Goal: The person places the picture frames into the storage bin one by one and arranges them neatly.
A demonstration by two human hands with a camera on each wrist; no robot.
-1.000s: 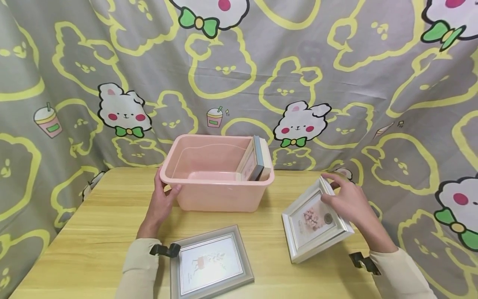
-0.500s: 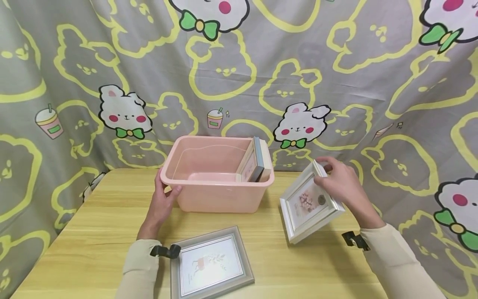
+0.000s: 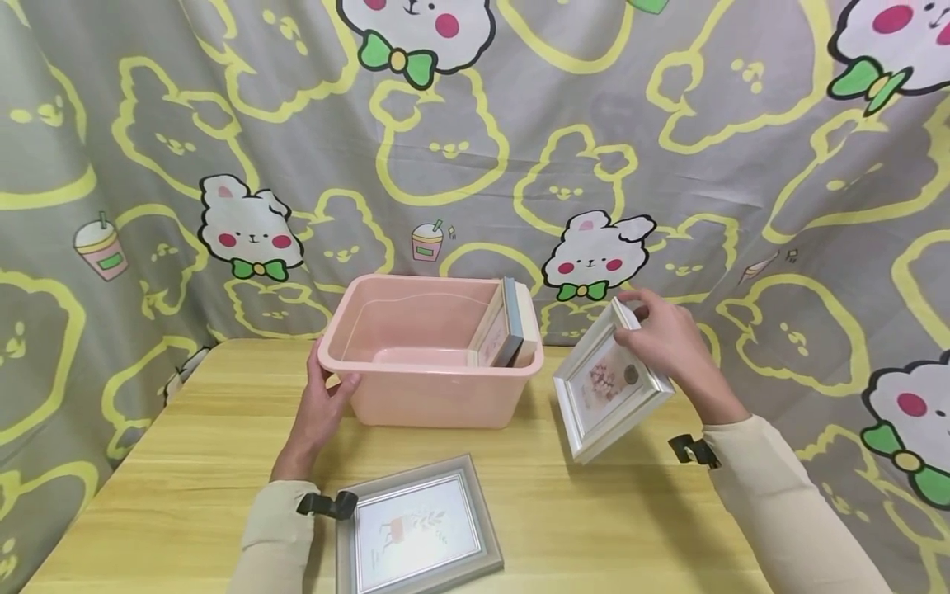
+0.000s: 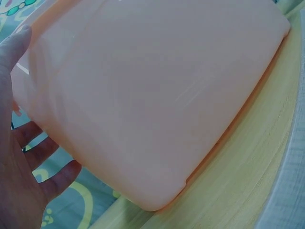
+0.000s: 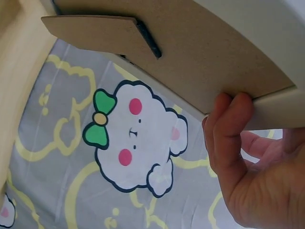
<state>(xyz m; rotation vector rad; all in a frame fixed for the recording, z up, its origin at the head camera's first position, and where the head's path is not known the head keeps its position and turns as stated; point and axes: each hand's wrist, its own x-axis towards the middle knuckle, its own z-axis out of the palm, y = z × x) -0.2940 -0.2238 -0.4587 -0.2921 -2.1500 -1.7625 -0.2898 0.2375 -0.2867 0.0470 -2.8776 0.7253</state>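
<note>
In the head view my right hand (image 3: 664,342) grips a white picture frame (image 3: 599,394) by its top corner, tilted, to the right of a pink plastic bin (image 3: 438,404). The right wrist view shows this frame's brown backboard (image 5: 200,52) with its stand (image 5: 90,33) swung out, my fingers curled over the edge. My left hand (image 3: 321,412) holds the bin's front left corner. From the left wrist, its thumb lies at the rim and its other fingers are against the side. Inside the bin, a blue-edged picture frame (image 3: 512,318) and a cream one (image 3: 529,330) lean at the right end.
A grey picture frame (image 3: 486,528) with a deer print lies face up near the front of the wooden table (image 3: 200,462). Behind the table hangs a grey curtain (image 3: 475,82) with cartoon rabbits. Black straps are on both sleeves.
My right hand has carried the white picture frame to the left and away from me, nearer the bin. The left hand keeps its hold on the bin, which stays put.
</note>
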